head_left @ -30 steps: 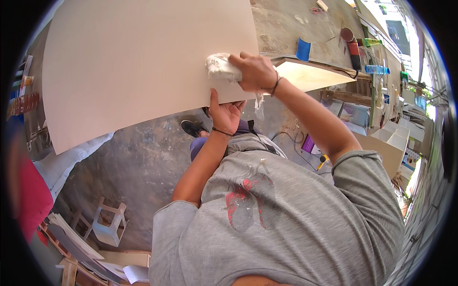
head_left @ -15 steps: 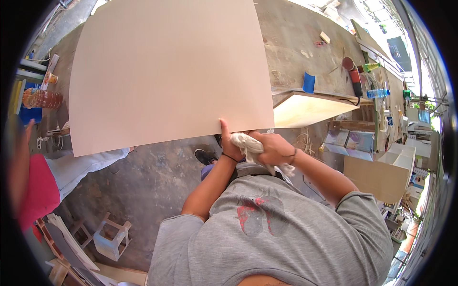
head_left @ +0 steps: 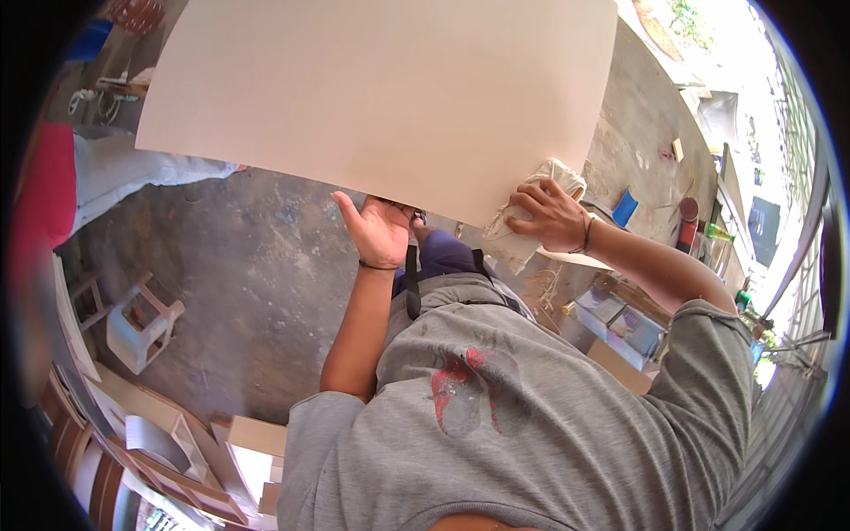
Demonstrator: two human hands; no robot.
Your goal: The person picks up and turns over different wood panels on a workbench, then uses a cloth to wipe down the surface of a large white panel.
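Observation:
A large pale flat board lies across the worktable, its near edge overhanging toward me. My left hand is palm up at that edge, thumb stretched out to the side. Its fingertips reach beneath the board and are partly hidden. Near the board's right front corner, my right hand presses a crumpled off-white cloth against the surface, fingers curled over it. Part of the cloth hangs down past the edge.
At the right, the worktable bears a blue curved piece and a red power tool. A person in red is at the left. A small stool stands on the floor, with wooden cabinet parts behind it.
The view has swung to the right. My right hand has moved away from my left and set the cloth on the board. My left hand's thumb has come off the board's edge.

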